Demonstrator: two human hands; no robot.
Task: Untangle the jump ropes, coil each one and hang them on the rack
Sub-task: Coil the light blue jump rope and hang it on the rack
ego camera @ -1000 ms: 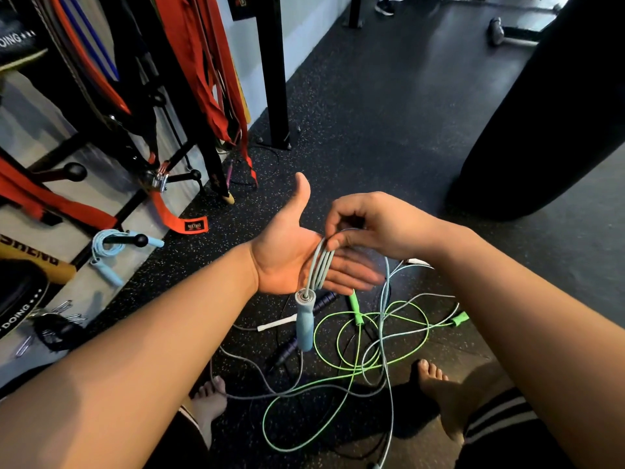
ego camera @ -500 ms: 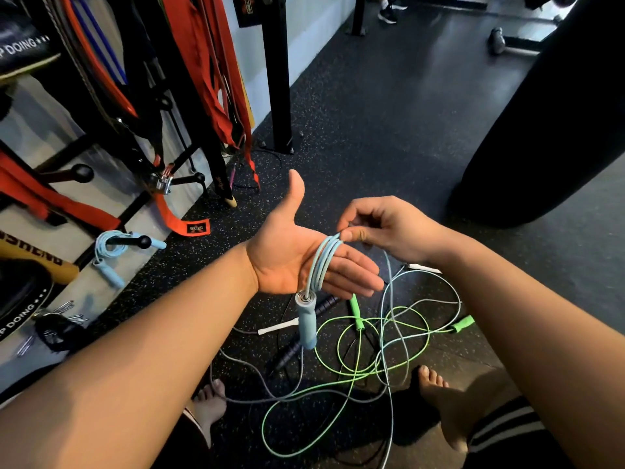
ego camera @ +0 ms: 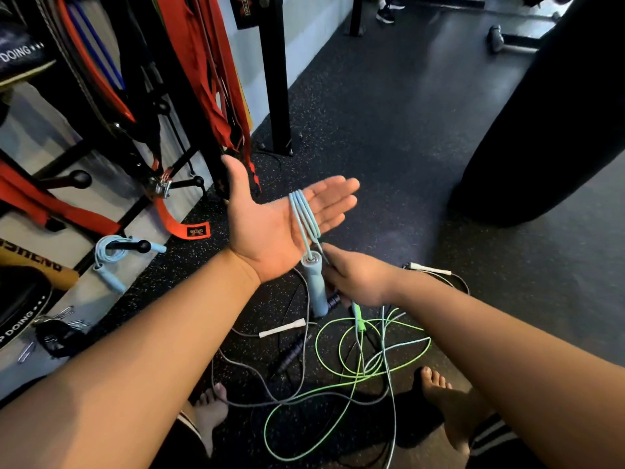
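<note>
The person's bare feet (ego camera: pixel 439 394) stand nearest the camera on the black speckled floor (ego camera: pixel 389 137), one on each side of a tangle of ropes. The tangle contains a green rope (ego camera: pixel 338 384) in several overlapping loops, a grey rope (ego camera: pixel 263 397) crossing it, a green handle (ego camera: pixel 360 319), a dark purple handle (ego camera: pixel 291 355) and a white handle (ego camera: pixel 282 328). A second white handle (ego camera: pixel 429 269) lies apart, beyond the right forearm. Above the tangle the right hand (ego camera: pixel 358 282) is curled, back uppermost, grasping a strand of the light blue jump rope (ego camera: pixel 302 214) just beside that rope's blue handle (ego camera: pixel 316 286), which hangs below the left palm. The left hand (ego camera: pixel 280 225) is released: palm up, fingers straight, thumb raised. Several loops of the same rope are draped across its fingers. To the left, the rack (ego camera: pixel 133 209) holds a coiled light blue rope (ego camera: pixel 113 253) on a black ball-ended peg (ego camera: pixel 135 246), with one handle hanging down and one pointing right. Red straps (ego camera: pixel 203 79) hang from higher up the rack, and an orange strap (ego camera: pixel 182 225) with a black label ends at floor level. Beyond these, a black post (ego camera: pixel 275 79) stands on the floor and a black punching bag (ego camera: pixel 558 113) fills the right side. Farthest off are a dumbbell (ego camera: pixel 497 33) and another person's shoe (ego camera: pixel 385 11).
</note>
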